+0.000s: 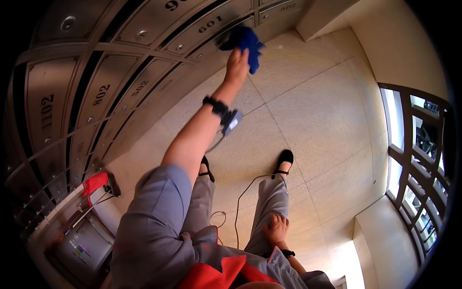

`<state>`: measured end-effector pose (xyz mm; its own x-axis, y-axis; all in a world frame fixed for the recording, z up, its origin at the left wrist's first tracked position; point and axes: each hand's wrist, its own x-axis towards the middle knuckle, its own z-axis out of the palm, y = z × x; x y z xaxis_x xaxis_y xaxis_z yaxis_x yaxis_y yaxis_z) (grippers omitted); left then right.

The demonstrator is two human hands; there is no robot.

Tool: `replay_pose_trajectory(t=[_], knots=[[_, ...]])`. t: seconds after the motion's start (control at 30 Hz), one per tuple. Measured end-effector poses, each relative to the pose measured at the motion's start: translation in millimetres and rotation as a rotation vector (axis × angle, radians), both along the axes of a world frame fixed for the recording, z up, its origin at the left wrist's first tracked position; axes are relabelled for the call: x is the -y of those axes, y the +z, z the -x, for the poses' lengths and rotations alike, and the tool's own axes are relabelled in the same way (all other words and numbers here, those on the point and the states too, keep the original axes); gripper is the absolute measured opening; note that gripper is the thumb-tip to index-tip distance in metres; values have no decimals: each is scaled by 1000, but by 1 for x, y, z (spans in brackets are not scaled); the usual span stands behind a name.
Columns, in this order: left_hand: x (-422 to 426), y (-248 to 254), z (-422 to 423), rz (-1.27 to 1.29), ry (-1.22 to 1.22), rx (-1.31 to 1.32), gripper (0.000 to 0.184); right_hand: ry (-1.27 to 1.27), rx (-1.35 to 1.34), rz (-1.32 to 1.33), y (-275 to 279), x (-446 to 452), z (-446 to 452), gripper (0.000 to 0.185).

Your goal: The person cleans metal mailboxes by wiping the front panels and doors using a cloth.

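My left hand (237, 65) is closed around a crumpled blue cloth (246, 44), which lies against the lower part of the metal mailbox doors, just below the door marked 601 (204, 30). The cloth is slightly blurred and covers part of the fingers. A black strap with a small device (232, 123) is on the left wrist. My right hand (276, 229) rests on the grey trouser leg near the right knee, its fingers slightly apart and holding nothing.
Numbered mailbox doors (98, 91) fill the left side. A grey case (79, 248) and a red cloth (95, 183) are at lower left. A thin cable (237, 212) hangs by the legs over the tiled floor (332, 125). A barred gate (421, 159) stands at right.
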<state>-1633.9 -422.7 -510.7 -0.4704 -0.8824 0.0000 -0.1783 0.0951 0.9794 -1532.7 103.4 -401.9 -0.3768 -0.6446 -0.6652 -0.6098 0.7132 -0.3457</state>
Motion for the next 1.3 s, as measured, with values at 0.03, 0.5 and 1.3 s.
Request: replay_pose_trajectory(t=[0.03,0.5,1.3], knots=[[-16,4,-23,-352,83,-154,31,5,1,-3,0,1,-1,47],[17,14,-151,496,197,890,31,92,-40,16,-3,-1,-9,43],[22,-8,-266,148,867,-85,23,258,-78,-17,-5,6,-10,37]])
